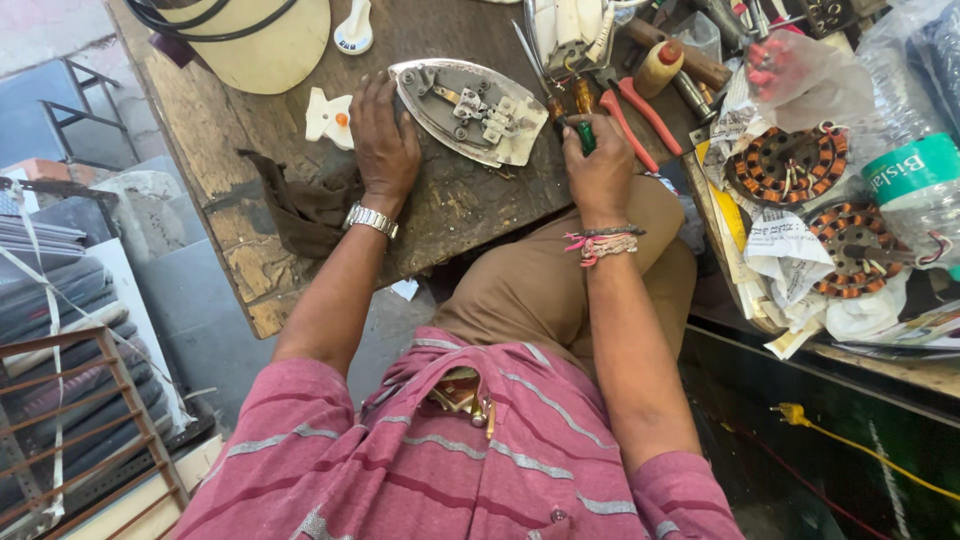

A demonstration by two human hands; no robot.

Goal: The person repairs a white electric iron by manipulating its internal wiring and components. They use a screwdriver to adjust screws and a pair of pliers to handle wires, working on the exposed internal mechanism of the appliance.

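The left hand [385,140] lies flat, steadying the iron base [470,108]; right hand [598,165] grips a green-handled screwdriver [583,135] (just right of it).

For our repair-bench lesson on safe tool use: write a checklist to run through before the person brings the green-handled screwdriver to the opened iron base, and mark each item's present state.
1. Grey metal iron base lies flat on the worn wooden workbench: ok.
2. Left hand steadies the iron base at its pointed end: ok.
3. Right hand grips the green-handled screwdriver: ok.
4. Screwdriver tip seated in a screw: cannot tell, the tip is hidden.
5. Space beside the iron base free of loose tools: not ok, red-handled pliers lie close.
6. Iron unplugged: cannot tell, no cord end visible.
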